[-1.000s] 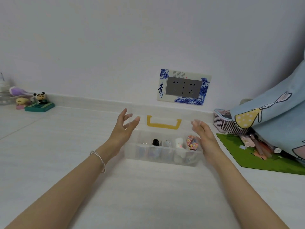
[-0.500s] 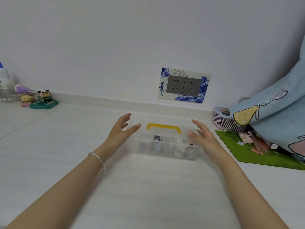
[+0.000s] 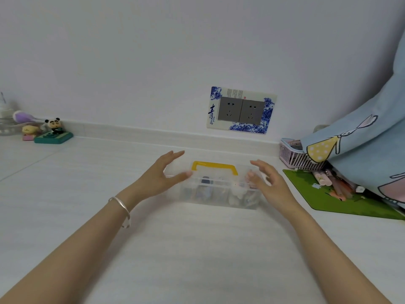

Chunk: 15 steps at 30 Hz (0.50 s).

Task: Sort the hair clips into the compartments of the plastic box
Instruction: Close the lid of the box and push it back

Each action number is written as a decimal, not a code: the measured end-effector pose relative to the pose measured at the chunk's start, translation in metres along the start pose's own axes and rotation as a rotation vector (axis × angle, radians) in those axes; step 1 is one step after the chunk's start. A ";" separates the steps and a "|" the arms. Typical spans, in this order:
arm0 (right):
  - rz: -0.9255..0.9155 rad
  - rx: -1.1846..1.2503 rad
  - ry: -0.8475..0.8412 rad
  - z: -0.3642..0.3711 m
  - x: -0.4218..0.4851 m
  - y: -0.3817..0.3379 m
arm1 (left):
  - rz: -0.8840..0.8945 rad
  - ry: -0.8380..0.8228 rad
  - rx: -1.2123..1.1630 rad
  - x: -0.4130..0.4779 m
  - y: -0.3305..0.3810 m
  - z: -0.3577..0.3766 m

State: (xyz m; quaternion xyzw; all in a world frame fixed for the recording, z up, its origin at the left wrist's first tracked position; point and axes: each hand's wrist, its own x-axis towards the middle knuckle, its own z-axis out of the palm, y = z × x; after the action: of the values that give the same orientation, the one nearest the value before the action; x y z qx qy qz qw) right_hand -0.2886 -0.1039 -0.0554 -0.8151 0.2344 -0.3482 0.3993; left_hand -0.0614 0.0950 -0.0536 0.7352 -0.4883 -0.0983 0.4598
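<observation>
A clear plastic box (image 3: 219,199) with a yellow handle (image 3: 214,166) stands on the white table, its lid lying flat on top. Hair clips (image 3: 238,193) show blurred through its front wall in several compartments. My left hand (image 3: 161,174) is at the box's left end, fingers apart, thumb on or just above the lid's corner. My right hand (image 3: 266,183) is at the right end, fingers spread over the lid's edge. Neither hand holds a clip.
A pink basket (image 3: 293,156) and a green mat (image 3: 341,198) with pens lie to the right, under a blue printed cloth (image 3: 368,145). Small figurines (image 3: 51,132) stand at the far left by the wall. A socket plate (image 3: 241,110) is on the wall behind.
The box's lid has come down from upright to flat on the box. Both hands have lowered with it to the box's two ends.
</observation>
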 end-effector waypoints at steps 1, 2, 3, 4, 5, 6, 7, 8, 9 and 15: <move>-0.087 -0.076 0.030 -0.002 -0.002 -0.002 | 0.064 -0.002 0.143 -0.001 0.001 0.002; -0.180 -0.166 0.035 -0.004 -0.006 -0.004 | 0.130 -0.008 0.304 -0.002 0.002 0.005; -0.273 -0.273 0.021 -0.005 -0.010 -0.007 | 0.186 -0.011 0.439 -0.003 0.003 0.007; -0.368 -0.397 -0.007 -0.006 -0.016 -0.007 | 0.220 -0.013 0.529 -0.003 0.004 0.009; -0.459 -0.527 -0.046 -0.007 -0.021 -0.005 | 0.225 -0.021 0.571 -0.002 0.005 0.011; -0.532 -0.636 -0.098 -0.008 -0.027 0.000 | 0.221 -0.026 0.575 -0.002 0.006 0.012; -0.564 -0.719 -0.158 -0.009 -0.030 0.005 | 0.214 -0.028 0.566 0.000 0.006 0.014; -0.558 -0.778 -0.214 -0.011 -0.032 0.011 | 0.209 -0.032 0.562 0.004 0.005 0.016; -0.540 -0.827 -0.245 -0.014 -0.032 0.017 | 0.205 -0.037 0.566 0.007 0.006 0.019; -0.398 -1.005 -0.208 -0.041 0.005 0.048 | 0.167 -0.083 0.645 0.062 0.020 0.065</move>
State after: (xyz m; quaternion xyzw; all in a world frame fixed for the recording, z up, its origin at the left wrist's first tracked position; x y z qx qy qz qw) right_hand -0.3214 -0.1550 -0.0742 -0.9641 0.1727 -0.1798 -0.0916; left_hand -0.0816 0.0045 -0.0553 0.7955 -0.5713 0.0694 0.1895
